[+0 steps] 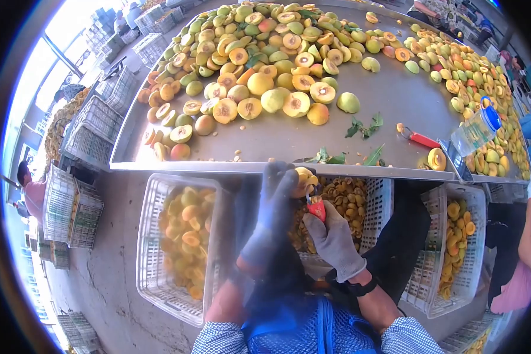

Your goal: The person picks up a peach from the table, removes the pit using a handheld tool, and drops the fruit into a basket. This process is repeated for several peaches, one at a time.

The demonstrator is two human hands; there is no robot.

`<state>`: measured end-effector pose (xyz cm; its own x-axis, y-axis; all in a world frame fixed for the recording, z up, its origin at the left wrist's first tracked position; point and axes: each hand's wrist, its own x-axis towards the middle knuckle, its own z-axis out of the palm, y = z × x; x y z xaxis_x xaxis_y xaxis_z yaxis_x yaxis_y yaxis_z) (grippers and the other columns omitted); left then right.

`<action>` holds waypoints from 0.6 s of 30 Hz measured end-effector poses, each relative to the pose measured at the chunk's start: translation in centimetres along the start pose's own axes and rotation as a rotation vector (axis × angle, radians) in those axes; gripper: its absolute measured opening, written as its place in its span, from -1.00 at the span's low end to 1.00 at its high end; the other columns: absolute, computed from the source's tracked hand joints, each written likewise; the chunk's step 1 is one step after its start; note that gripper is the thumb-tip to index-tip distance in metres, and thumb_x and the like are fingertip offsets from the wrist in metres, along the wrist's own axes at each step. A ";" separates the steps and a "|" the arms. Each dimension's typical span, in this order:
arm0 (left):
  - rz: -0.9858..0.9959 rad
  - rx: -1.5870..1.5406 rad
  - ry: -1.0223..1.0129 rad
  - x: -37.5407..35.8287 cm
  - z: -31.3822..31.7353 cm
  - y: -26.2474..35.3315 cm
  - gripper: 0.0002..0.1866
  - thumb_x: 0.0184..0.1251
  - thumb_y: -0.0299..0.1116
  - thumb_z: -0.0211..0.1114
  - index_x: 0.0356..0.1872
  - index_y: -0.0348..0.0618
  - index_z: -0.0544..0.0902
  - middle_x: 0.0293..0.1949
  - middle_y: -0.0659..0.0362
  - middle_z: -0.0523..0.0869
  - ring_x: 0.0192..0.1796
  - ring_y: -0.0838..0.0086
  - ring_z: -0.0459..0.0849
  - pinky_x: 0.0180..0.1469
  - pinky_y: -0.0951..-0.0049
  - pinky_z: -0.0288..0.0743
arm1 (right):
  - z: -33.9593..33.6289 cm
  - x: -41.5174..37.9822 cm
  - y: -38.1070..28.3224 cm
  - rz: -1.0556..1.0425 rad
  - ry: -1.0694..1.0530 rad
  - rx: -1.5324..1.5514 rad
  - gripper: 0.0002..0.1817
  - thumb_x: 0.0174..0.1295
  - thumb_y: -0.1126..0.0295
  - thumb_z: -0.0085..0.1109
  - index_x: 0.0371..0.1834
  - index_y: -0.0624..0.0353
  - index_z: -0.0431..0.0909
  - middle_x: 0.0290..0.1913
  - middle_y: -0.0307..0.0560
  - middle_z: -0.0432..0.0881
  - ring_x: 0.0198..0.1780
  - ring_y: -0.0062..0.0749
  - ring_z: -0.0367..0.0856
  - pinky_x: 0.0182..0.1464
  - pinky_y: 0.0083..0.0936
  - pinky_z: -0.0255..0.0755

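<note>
My left hand, in a grey-blue glove and smeared by motion, is at the table's front edge. It holds a yellow peach half on its right side. My right hand, in a grey glove, is closed around a red-handled pitting tool. The tool's metal end points up and touches or nearly touches the fruit; the exact contact is hard to make out. Below both hands, a crate contains many small brown-yellow pieces, probably peach stones.
Halved peaches are piled on the metal table. Near its right side lie another red-handled tool, a phone and a blue-capped bottle. White crates of peach halves stand left and right. Another person sits at right.
</note>
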<state>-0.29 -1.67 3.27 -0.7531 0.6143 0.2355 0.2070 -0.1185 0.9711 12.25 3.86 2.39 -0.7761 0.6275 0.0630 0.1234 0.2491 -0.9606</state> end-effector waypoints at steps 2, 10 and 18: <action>-0.319 -0.489 -0.026 -0.3 0.5 -0.1 -0.72 0.41 -0.30 0.13 0.03 -0.18 0.39 -0.09 0.11 0.54 -0.07 0.46 0.55 0.06 0.43 0.44 | 0.1 -0.1 0.2 0.029 0.050 -0.040 -0.74 0.38 0.26 0.06 -0.14 0.28 0.45 -0.39 0.19 0.55 -0.35 0.08 0.57 -0.28 -0.28 0.43; -0.277 -0.501 -0.077 -0.9 1.4 -1.9 -0.67 0.50 -0.19 0.04 0.00 -0.27 0.52 -0.13 0.14 0.63 -0.06 0.53 0.58 0.06 0.50 0.44 | 0.3 0.3 1.3 0.092 0.052 -0.096 -0.79 0.33 0.37 0.02 -0.12 0.30 0.46 -0.41 0.25 0.57 -0.30 0.19 0.62 -0.29 -0.20 0.45; -0.260 -0.275 -0.059 -0.8 1.9 -2.1 -0.78 0.53 -0.29 0.03 -0.17 -0.25 0.53 -0.39 0.24 0.60 -0.36 0.69 0.48 -0.28 0.65 0.40 | 1.0 -0.1 1.0 0.185 0.039 -0.022 -0.81 0.30 0.41 -0.04 -0.17 0.31 0.46 -0.46 0.17 0.58 -0.38 0.02 0.64 -0.32 -0.26 0.45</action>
<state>1.03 -0.42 0.97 -0.7194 0.6944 -0.0146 -0.1672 -0.1528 0.9740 11.80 3.32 1.17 -0.7146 0.6919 -0.1029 0.2750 0.1427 -0.9508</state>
